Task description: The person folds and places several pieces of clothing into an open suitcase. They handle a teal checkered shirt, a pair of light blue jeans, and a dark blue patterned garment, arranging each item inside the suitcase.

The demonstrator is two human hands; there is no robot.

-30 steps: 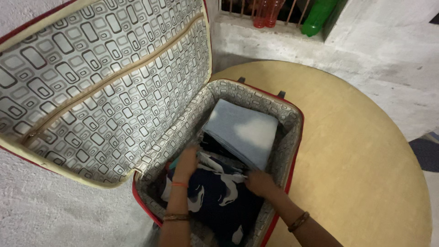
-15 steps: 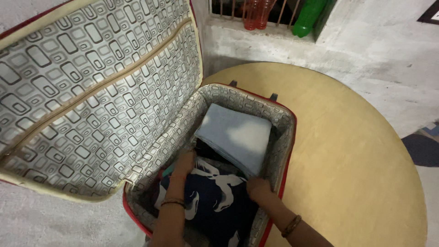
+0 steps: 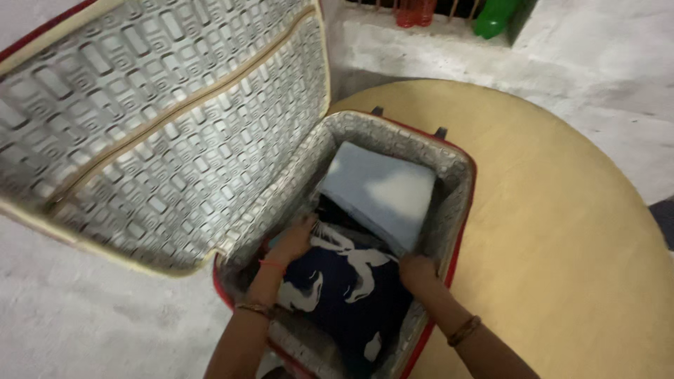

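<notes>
Down inside the open red suitcase [image 3: 460,231], both hands press on a dark navy garment with white markings [image 3: 344,281] that fills the near half of the case. The left hand [image 3: 293,240] lies at the garment's far-left edge, against the patterned lining, fingers curled onto the cloth; the right hand [image 3: 417,268] sits at its right edge, just beside the case wall, fingers tucked down so I cannot tell whether they grip the fabric. A folded pale grey cloth [image 3: 379,191] lies in the far half, touching the navy garment and overlapping its far edge. The lid [image 3: 161,133], lined with a grey geometric print, stands open to the left. The suitcase rests on a round tan tabletop [image 3: 562,231]. Far beyond, a green bottle [image 3: 495,17] and a red bottle [image 3: 414,10] stand on a ledge.
</notes>
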